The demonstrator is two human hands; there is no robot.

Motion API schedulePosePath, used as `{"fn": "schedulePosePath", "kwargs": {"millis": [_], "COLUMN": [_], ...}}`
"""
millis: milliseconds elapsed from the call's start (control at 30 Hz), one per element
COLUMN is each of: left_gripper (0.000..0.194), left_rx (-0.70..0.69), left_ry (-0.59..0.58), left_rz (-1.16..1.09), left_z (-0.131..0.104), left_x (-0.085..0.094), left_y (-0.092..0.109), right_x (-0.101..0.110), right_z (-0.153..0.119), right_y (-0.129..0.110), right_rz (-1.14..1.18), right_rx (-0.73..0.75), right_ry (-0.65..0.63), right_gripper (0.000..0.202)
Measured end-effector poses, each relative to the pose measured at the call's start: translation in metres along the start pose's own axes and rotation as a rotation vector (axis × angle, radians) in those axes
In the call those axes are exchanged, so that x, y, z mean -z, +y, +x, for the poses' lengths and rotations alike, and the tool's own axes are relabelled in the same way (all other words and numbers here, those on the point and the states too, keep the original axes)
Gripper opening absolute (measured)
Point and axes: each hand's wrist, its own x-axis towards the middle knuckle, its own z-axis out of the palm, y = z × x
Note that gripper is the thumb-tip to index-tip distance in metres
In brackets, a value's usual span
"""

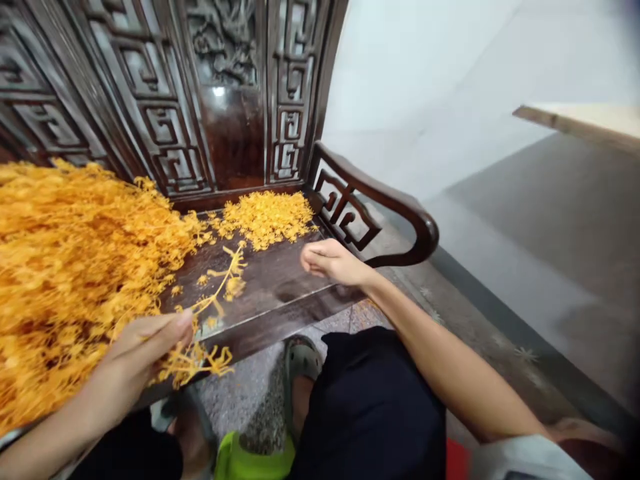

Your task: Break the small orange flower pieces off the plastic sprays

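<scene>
From the head view, the only one I have, the person's left hand (135,350) pinches a yellow branched spray (217,293) by its stem, thumb against fingers with barely a gap. The spray points up and away over the dark wooden bench (270,283), between the big yellow heap (75,253) and the smaller pile (270,217) at the back. The right hand (335,261) is over the seat near the armrest (385,248), its fingers curled in and closed; it is too blurred for me to say whether anything small is tucked inside.

What would worry me is the grip: the spray is held only near one end, so a tug on its far tips could swing it, or snap the thin stem. The heap comes right up around the left wrist, and its arms look ready to snag, so a quick lift might drag more along. A few loose bits (177,291) lie between heap and pile; a sweeping sleeve or hand could mix them, or knock some over the front edge onto the floor (240,393).
</scene>
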Motion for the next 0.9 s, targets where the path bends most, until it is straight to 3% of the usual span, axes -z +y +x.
{"fn": "schedulePosePath", "kwargs": {"millis": [33, 100, 233, 267, 300, 333, 367, 467, 500, 533, 600, 667, 800, 900], "left_gripper": [0.062, 0.06, 0.056, 0.056, 0.057, 0.058, 0.059, 0.063, 0.064, 0.064, 0.064, 0.062, 0.058, 0.057], "left_rx": [0.008, 0.033, 0.099, 0.118, 0.138, 0.154, 0.16, 0.154, 0.151, 0.147, 0.138, 0.128, 0.141, 0.143], "left_ry": [0.05, 0.093, 0.089, 0.097, 0.097, 0.089, 0.074, 0.031, 0.023, 0.017, 0.013, 0.022, 0.034, 0.008], "left_rz": [-0.01, -0.019, -0.101, -0.127, -0.144, -0.149, -0.144, -0.115, -0.111, -0.109, -0.106, -0.113, -0.155, -0.166], "left_z": [0.0, 0.001, 0.005, 0.006, 0.007, 0.008, 0.009, 0.012, 0.013, 0.014, 0.016, 0.018, 0.02, 0.021], "left_x": [0.004, 0.01, 0.006, 0.004, 0.001, -0.001, -0.003, -0.012, -0.015, -0.018, -0.022, -0.024, -0.028, -0.032], "left_y": [-0.001, 0.001, 0.007, 0.009, 0.01, 0.012, 0.014, 0.021, 0.022, 0.024, 0.024, 0.024, 0.02, 0.018], "right_x": [0.007, 0.006, -0.027, -0.033, -0.035, -0.033, -0.029, -0.014, -0.013, -0.014, -0.024, -0.039, -0.068, -0.076], "right_z": [-0.004, -0.01, -0.011, -0.007, -0.003, 0.004, 0.011, 0.03, 0.034, 0.035, 0.032, 0.025, 0.017, 0.018], "right_y": [0.009, 0.023, 0.027, 0.023, 0.018, 0.013, 0.008, 0.0, -0.002, -0.003, -0.007, -0.014, -0.03, -0.029], "right_rz": [-0.053, -0.167, -0.132, -0.041, 0.093, 0.245, 0.385, 0.706, 0.783, 0.842, 0.898, 0.851, 0.747, 0.66], "right_rx": [-0.016, -0.052, -0.214, -0.25, -0.253, -0.225, -0.172, -0.072, -0.105, -0.168, -0.272, -0.264, -0.167, -0.129], "right_ry": [0.026, -0.133, -0.809, -0.91, -0.886, -0.74, -0.508, 0.346, 0.514, 0.593, 0.591, 0.413, 0.095, 0.063], "right_gripper": [0.051, 0.039, 0.011, 0.006, 0.007, 0.014, 0.021, 0.027, 0.025, 0.023, 0.018, 0.02, 0.044, 0.038]}}
